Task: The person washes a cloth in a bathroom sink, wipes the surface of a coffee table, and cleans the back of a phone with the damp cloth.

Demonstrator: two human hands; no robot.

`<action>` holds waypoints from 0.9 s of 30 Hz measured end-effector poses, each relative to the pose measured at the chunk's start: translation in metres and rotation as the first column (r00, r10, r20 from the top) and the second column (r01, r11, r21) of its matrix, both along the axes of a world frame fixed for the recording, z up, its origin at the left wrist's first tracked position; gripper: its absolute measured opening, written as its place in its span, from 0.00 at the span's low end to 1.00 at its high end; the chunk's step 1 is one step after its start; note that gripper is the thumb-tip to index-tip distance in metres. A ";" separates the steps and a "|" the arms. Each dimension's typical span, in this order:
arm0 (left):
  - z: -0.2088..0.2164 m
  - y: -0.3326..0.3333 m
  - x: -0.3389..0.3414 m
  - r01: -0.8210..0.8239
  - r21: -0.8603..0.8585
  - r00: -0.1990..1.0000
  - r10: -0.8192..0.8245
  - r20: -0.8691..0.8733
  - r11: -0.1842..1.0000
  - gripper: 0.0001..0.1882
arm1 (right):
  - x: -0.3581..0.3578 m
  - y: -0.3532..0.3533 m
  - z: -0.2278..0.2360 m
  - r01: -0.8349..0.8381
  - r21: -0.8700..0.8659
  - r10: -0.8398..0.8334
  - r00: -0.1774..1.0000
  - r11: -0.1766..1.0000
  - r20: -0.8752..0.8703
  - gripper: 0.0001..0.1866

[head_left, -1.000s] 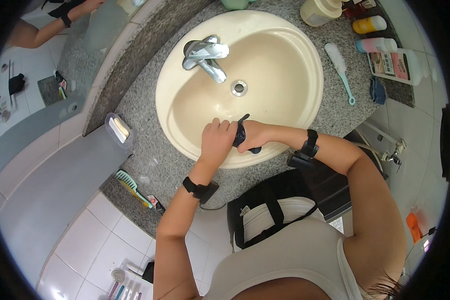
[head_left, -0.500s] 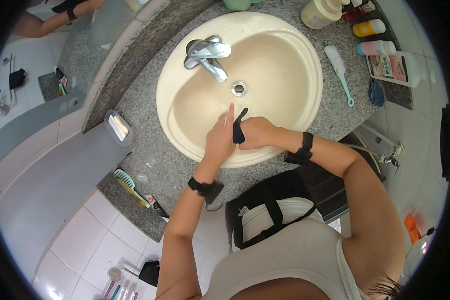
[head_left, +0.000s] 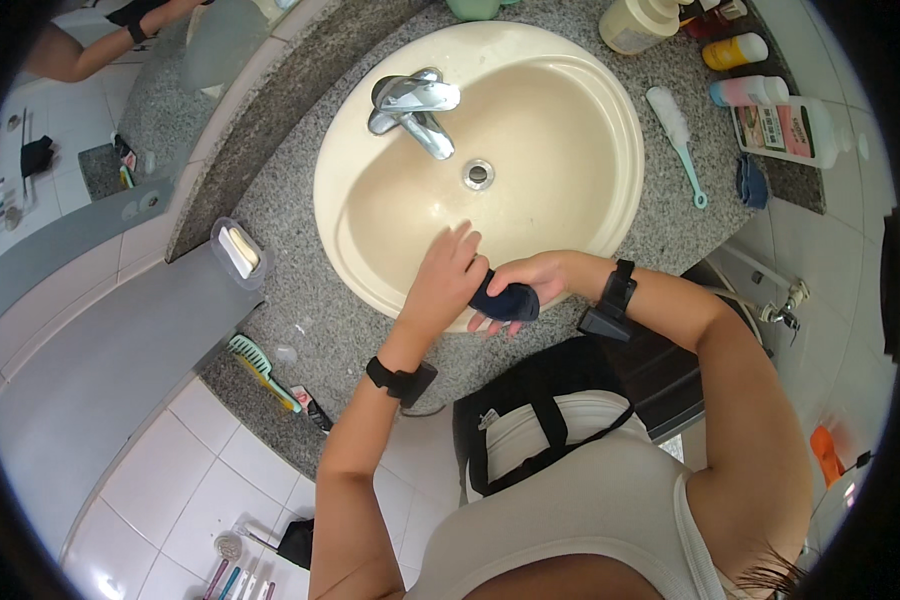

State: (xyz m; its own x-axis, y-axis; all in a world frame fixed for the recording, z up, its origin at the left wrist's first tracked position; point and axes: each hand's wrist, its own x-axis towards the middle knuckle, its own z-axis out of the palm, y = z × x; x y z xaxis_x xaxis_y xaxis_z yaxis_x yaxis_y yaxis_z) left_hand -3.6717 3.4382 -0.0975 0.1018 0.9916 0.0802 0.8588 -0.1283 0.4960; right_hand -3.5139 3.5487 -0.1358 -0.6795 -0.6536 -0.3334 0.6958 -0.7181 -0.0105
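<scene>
Mirror [head_left: 65,130] at the far left, cut off by the dark round edge. Next, a clear soap dish [head_left: 261,275], its bottom partly hidden by a pale bar of soap [head_left: 238,250]. Lower down, a mint green comb [head_left: 248,353] with yellow along it; cannot tell if one thing or two. Just beside the comb, a small tube [head_left: 314,408], too tiny to make out well. At the top, a green thing [head_left: 475,8], cut off and hard to name. Below, a cream sink [head_left: 331,200], its near rim partly hidden by the hands and its left side partly hidden by a shiny tap [head_left: 415,97]. To the right, a cream bottle [head_left: 634,28], cut off at the top. At the far right, an orange thing [head_left: 826,455], too blurry to name.

Now the hands. Left hand [head_left: 444,278] back up, fingers bent and a bit apart, touching the left end of a dark blue cloth [head_left: 511,304]. Left thumb out of sight, so cannot tell if pinching or only touching. Cloth between both hands, over the sink's near rim; hard to tell what kind. Right hand [head_left: 538,278] pinching the cloth, thumb on top, fingers underneath, some fingertips peeking out below.
</scene>
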 end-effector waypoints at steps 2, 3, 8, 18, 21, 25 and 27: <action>-0.010 -0.006 0.002 0.076 0.067 0.996 -0.079 0.046 0.995 0.14 | -0.001 -0.002 -0.010 -0.019 0.065 0.019 1.000 0.998 -0.001 0.25; -0.012 -0.012 0.006 0.057 -0.077 0.998 -0.060 -0.034 0.995 0.12 | -0.003 0.000 -0.012 -0.092 0.311 0.116 0.991 0.946 -0.060 0.22; -0.037 -0.012 0.017 -0.141 -0.306 0.960 0.054 -0.275 0.942 0.07 | -0.024 0.001 -0.020 -0.070 0.971 0.412 0.911 0.228 -0.031 0.20; -0.060 -0.001 0.020 -0.316 -0.439 0.949 0.291 -0.125 0.841 0.06 | -0.023 -0.011 -0.021 0.115 0.966 0.289 0.956 -0.230 -0.045 0.16; -0.051 -0.003 0.021 -0.358 -0.435 0.930 0.357 -0.087 0.826 0.08 | -0.018 -0.011 -0.020 0.174 0.936 0.332 0.941 -0.304 -0.067 0.18; -0.030 -0.020 0.008 -0.306 -0.618 0.901 0.430 0.058 0.725 0.28 | -0.003 -0.020 0.001 0.274 0.908 0.385 0.912 -0.318 -0.141 0.23; -0.034 -0.044 -0.005 -0.347 -0.620 0.904 0.427 -0.021 0.704 0.43 | 0.005 -0.024 0.022 0.283 0.873 0.435 0.896 -0.397 -0.092 0.31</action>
